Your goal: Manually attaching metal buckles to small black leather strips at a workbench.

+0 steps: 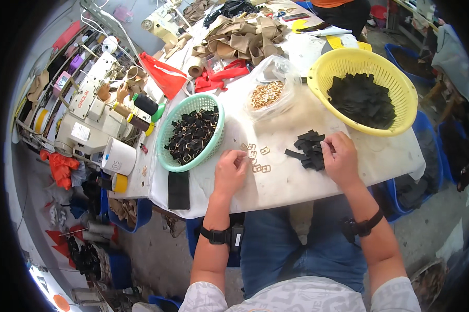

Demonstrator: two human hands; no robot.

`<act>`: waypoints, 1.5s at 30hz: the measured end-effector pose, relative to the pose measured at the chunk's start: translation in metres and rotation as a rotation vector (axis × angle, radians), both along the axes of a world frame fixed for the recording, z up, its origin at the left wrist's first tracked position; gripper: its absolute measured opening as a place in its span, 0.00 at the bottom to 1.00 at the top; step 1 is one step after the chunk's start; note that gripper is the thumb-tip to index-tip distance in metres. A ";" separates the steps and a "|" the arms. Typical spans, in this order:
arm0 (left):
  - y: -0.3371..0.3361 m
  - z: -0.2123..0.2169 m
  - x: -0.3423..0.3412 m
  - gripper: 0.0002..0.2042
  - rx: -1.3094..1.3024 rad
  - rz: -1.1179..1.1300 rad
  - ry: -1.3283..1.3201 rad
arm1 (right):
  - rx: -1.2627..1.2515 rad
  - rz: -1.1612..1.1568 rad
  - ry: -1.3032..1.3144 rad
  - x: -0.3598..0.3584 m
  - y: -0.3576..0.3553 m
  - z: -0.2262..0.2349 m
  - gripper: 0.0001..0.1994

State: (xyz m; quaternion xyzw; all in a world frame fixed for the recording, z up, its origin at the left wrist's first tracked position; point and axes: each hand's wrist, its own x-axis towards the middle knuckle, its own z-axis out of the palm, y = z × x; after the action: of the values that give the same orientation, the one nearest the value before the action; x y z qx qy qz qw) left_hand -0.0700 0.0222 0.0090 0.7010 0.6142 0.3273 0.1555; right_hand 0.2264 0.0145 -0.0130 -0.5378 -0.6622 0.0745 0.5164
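My left hand rests at the table's front with its fingers curled together. Several gold metal buckles lie loose just right of its fingertips; whether it pinches one is hidden. My right hand is closed too, thumb and forefinger together at the right side of a small pile of black fabric strips. What sits between those fingers is too small to make out. Beyond the left hand, a mint-green basket holds black strips fitted with gold buckles. A clear plastic bag full of gold buckles stands farther back.
At the back right, a yellow colander is heaped with black strips. A black phone lies near the front edge. Sewing machines and thread cones line the left. Tan pieces and red cloth cover the far table.
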 end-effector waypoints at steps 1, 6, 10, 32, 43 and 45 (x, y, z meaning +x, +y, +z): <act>0.002 0.002 0.003 0.08 -0.009 0.045 0.000 | 0.006 -0.013 -0.006 0.002 0.000 0.000 0.03; 0.023 -0.006 -0.007 0.08 0.091 0.142 0.034 | -0.010 0.002 0.014 -0.001 0.002 -0.001 0.03; 0.038 -0.005 -0.007 0.10 -0.072 0.130 0.054 | -0.002 -0.001 0.013 -0.003 0.002 0.000 0.03; -0.029 0.027 0.036 0.09 -0.208 0.110 -0.846 | -0.030 0.002 0.025 -0.002 0.000 -0.001 0.04; -0.038 0.004 0.084 0.05 -0.336 0.044 -1.112 | 0.107 0.318 0.044 -0.051 -0.027 0.006 0.09; -0.038 -0.001 0.087 0.05 -0.342 0.053 -1.150 | 0.060 0.318 0.043 -0.051 -0.026 0.004 0.10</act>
State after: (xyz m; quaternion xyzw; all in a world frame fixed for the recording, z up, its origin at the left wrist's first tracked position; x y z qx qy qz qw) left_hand 0.0172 -0.0160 0.0084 0.3610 0.4926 0.5544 0.5655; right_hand 0.1752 -0.0118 -0.0090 -0.4087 -0.7299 0.1470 0.5278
